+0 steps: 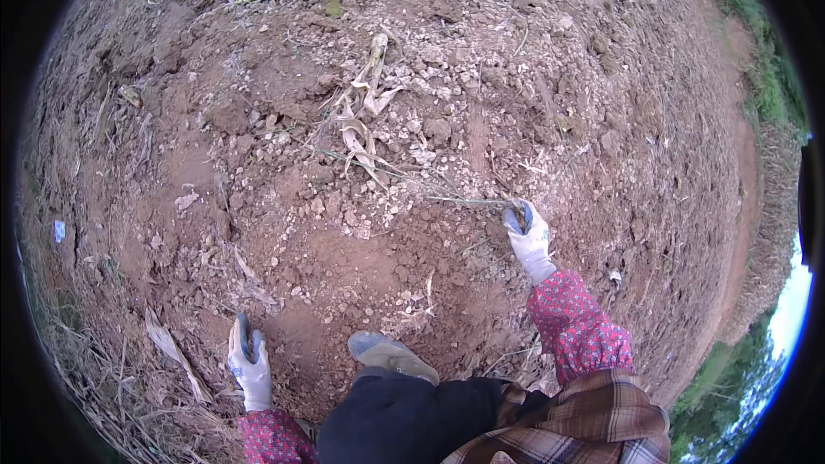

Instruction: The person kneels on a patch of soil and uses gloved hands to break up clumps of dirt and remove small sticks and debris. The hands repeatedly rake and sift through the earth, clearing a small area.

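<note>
Thin green plant stems [467, 200] run leftward over the soil from the fingertips of my right hand [532, 238]. That hand wears a white work glove with a grey-blue palm coating, and its thumb and fingers pinch the stems' end. Lower left, my left hand [250, 364], gloved the same way, hovers over or rests near the soil; which of the two is unclear. Its thumb and fingers stand apart with nothing visible between them. A dry pale leaf [171, 341] lies to its left. Dried corn stalk and husk pieces [361, 129] lie ahead on the tilled ground.
Loose reddish-brown soil [367, 258] with clods surrounds me. My shoe [390, 353] is planted between the hands. Dry straw [129, 393] gathers at lower left, and a small bluish-white scrap [59, 231] lies far left. Green growth [764, 77] borders the field on the right.
</note>
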The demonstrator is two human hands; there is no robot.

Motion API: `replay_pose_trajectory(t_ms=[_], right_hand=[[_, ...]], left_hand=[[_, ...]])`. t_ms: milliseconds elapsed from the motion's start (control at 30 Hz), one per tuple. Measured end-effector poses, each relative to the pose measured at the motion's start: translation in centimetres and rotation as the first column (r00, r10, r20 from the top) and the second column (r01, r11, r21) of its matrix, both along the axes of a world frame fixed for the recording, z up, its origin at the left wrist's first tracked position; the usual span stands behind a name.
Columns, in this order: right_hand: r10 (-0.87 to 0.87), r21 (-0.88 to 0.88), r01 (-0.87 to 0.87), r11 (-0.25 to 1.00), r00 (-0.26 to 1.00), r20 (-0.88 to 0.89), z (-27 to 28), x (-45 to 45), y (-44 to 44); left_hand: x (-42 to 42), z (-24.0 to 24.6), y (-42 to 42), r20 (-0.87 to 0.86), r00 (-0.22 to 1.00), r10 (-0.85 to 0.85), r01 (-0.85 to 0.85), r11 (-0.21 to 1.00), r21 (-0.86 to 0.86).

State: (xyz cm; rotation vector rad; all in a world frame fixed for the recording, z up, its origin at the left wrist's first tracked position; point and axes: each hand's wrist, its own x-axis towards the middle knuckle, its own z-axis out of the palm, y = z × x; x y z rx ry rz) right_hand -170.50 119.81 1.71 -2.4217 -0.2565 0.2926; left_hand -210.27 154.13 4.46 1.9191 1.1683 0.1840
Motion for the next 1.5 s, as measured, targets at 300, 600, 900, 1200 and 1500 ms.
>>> replay_pose_trajectory(t_ms=[300, 600, 900, 1200, 1500], right_hand=[[-0.145, -0.516, 0.159, 0.842, 0.987, 0.067, -3.7, 2.9, -2.7], [0.126, -0.505, -0.100, 0.857, 0.992, 0.017, -0.2, 17.7, 8.0], [-0.078, -0.427, 0.112, 0.897, 0.992, 0.095, -5.0, 23.1, 9.0], [0.021, -0.101, -0.010, 0.995, 0.994, 0.108, -6.1, 16.4, 0.3], [0.091, 0.266, -0.018, 0.964, 0.960, -0.264, -1.0, 11.3, 6.5]], left_hand=[[9.7, -3.7, -0.4, 0.022, 0.933, -0.359, 0.344, 0.908, 0.237], [21.0, -2.6, -5.3, -0.543, 0.676, -0.498, 0.633, 0.770, 0.083], [21.7, -3.7, -6.8, -0.535, 0.666, -0.521, 0.639, 0.768, 0.049], [21.4, -4.2, -6.7, -0.569, 0.650, -0.504, 0.654, 0.752, 0.081], [20.1, -4.2, -5.6, -0.436, 0.734, -0.521, 0.633, 0.757, 0.161]])
